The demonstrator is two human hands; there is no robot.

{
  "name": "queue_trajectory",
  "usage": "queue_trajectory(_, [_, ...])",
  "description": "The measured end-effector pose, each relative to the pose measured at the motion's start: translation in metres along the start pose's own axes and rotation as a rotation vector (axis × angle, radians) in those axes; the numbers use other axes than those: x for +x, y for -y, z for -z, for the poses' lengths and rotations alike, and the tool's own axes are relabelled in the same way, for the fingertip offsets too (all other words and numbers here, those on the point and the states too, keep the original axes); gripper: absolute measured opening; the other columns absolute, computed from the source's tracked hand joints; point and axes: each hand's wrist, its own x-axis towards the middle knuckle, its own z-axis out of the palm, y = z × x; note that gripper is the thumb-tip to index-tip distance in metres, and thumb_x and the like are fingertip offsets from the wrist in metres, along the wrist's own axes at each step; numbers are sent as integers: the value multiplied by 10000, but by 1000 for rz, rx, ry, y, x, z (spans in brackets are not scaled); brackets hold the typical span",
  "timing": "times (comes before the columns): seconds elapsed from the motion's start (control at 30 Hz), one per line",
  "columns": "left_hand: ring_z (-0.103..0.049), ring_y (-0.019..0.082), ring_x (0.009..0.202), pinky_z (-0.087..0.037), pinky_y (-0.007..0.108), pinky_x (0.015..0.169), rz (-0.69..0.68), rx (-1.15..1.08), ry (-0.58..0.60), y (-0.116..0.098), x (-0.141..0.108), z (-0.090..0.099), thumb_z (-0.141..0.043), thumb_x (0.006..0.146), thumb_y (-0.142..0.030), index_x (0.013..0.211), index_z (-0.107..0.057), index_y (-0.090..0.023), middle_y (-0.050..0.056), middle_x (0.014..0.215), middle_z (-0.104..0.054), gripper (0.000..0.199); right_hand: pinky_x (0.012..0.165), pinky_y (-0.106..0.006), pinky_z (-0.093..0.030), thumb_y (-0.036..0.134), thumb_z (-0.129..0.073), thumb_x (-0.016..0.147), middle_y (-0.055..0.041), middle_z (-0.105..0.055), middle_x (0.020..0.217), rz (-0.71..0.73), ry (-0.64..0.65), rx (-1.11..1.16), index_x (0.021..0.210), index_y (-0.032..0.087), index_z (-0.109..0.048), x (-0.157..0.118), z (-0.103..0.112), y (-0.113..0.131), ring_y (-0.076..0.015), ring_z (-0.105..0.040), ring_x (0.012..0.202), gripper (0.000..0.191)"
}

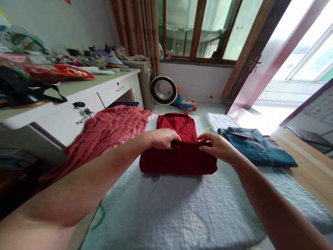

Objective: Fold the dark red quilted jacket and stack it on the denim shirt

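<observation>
A dark red garment (178, 161) lies partly folded on a pale blue quilted cover (166, 208), its lower part doubled over. Beyond the fold, a textured red panel with a V-shaped neckline (179, 123) faces up. My left hand (165, 138) is closed on the fold's upper edge near the middle, fingertips tucked into the cloth. At the right end of that edge, the thumb and fingers of my right hand (214, 144) grip the fabric. A folded dark blue garment (260, 147) with a patterned part rests just right of my right hand.
Coral-red cloth (111, 123) is heaped along the left edge of the cover. A white desk (104, 97) piled with packets stands left. Beyond are a washing machine with its round door (163, 90) open and a blue ride-on toy (184, 102). A wooden surface (299, 152) lies right.
</observation>
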Motion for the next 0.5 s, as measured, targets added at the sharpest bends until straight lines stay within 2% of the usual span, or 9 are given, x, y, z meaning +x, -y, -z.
queue_trajectory(0.13, [-639, 152, 871, -451, 218, 809, 47, 81, 51, 34, 37, 5, -608, 648, -17, 1043, -715, -225, -18, 984, -740, 459, 600, -234, -446, 326, -711, 682, -30, -682, 891, -118, -51, 177, 1005, 193, -650, 44, -10, -24, -139, -595, 722, 355])
queue_trajectory(0.33, [-646, 177, 818, -473, 246, 762, 152, 174, 119, 69, 81, 8, -633, 621, -14, 1055, -720, -197, 16, 956, -744, 478, 460, -187, -327, 372, -762, 635, 57, -561, 616, -265, -101, 416, 933, 172, -627, 87, -25, -53, -72, -465, 499, 383])
queue_trajectory(0.5, [-651, 185, 842, -477, 250, 792, 280, 200, 30, 90, 111, 4, -654, 608, -12, 986, -736, -221, 9, 956, -740, 439, 516, -237, -459, 383, -776, 653, 1, -646, 657, -331, -136, 623, 902, 173, -629, 107, -29, -73, -125, -573, 542, 358])
